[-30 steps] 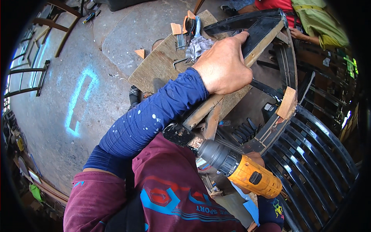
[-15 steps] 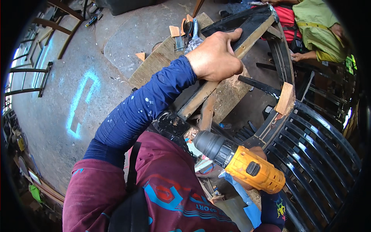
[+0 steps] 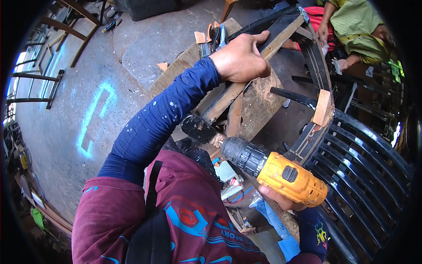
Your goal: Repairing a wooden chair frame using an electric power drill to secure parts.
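Note:
My left hand (image 3: 242,60) is closed over a long wooden rail (image 3: 283,40) of a black-painted chair frame, thumb stretched along it. The rail's upper edge is bare wood. In my right hand (image 3: 281,198), partly hidden beneath the tool, is a yellow and black cordless drill (image 3: 292,178). Its black chuck (image 3: 239,151) points left, toward the near end of the rail; whether a bit is fitted or touches wood I cannot tell. A small light wood block (image 3: 323,108) sits at the frame's right corner, beside the curved black slats (image 3: 351,163).
A dusty wooden board (image 3: 259,108) lies under the frame, with clamps or pliers (image 3: 215,37) at its far end. At the far right, another person (image 3: 356,26) works with both hands near the frame. Chair parts (image 3: 39,90) stand on the left; a blue cloth (image 3: 274,215) lies below the drill.
The drill has moved slightly forward and levelled, showing more of my right hand under it. My left hand keeps its hold. The other person's hands have come further into view.

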Motion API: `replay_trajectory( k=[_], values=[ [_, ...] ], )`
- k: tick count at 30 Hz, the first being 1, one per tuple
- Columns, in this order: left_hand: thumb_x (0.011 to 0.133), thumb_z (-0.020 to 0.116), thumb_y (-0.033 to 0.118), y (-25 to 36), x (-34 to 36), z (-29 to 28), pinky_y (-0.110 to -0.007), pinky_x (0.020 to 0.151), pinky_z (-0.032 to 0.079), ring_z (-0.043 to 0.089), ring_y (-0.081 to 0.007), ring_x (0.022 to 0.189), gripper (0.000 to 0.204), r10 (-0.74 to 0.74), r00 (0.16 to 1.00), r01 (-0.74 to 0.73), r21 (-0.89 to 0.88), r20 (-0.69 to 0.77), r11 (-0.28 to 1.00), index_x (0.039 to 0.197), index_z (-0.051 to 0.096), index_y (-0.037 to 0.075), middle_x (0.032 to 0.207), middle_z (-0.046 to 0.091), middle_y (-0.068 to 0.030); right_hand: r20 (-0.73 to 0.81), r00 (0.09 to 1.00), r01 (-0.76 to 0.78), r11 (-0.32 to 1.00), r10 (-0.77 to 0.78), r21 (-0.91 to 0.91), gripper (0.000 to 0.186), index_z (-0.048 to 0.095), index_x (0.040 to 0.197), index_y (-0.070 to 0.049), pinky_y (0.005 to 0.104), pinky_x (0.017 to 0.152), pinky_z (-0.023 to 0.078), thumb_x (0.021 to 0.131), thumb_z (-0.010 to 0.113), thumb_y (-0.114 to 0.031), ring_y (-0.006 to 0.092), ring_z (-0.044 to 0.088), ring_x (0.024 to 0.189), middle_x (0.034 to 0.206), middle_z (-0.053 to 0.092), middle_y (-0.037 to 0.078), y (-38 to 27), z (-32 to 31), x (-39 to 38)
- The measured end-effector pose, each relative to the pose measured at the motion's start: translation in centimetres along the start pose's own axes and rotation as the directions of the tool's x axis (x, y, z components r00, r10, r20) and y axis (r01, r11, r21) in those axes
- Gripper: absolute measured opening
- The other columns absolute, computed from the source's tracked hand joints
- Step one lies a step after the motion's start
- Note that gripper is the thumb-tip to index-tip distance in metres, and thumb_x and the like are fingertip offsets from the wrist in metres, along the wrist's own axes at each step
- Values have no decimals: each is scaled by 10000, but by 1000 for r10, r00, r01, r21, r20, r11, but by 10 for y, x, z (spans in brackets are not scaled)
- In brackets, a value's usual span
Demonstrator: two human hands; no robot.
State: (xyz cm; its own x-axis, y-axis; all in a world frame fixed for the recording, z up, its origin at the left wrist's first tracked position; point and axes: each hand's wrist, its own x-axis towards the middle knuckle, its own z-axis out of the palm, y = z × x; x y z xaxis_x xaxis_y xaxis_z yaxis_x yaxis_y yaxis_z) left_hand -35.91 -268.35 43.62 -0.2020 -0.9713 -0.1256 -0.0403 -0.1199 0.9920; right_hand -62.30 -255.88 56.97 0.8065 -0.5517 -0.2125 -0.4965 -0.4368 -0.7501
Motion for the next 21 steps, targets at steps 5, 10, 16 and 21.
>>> replay_trajectory(
  k=[5,10,16,21],
  values=[
    [751,709,149,-2,4,-5,-273,729,542,631,-155,703,954,10,1000,-10,-14,28,1000,1547,287,-165,748,662,-92,30,999,-20,996,23,-92,261,760,1064,-176,462,875,581,820,808,-99,267,747,992,1039,773,74,-6,7,0],
    [800,670,89,-1,1,-2,-258,657,496,559,-110,678,867,1,1000,-1,15,11,1000,1580,327,-71,748,577,-26,200,966,-161,986,166,-39,187,725,1063,-118,422,825,562,878,752,-125,242,724,938,994,746,73,-14,-3,3],
    [799,681,50,1,-1,0,-244,601,472,526,-77,642,866,-5,1000,5,-19,18,1000,1591,342,-43,727,529,26,390,724,-646,363,569,672,81,565,1017,-27,346,736,526,1006,606,-97,161,627,766,786,604,50,-34,15,-4],
    [768,710,109,-4,-2,2,-254,697,528,605,-122,683,943,13,998,-12,-25,58,1000,1569,276,-137,734,617,-34,398,706,-617,231,586,753,61,551,1025,-25,329,747,525,1024,566,-84,161,631,759,788,620,62,-46,18,-13]
  ],
)
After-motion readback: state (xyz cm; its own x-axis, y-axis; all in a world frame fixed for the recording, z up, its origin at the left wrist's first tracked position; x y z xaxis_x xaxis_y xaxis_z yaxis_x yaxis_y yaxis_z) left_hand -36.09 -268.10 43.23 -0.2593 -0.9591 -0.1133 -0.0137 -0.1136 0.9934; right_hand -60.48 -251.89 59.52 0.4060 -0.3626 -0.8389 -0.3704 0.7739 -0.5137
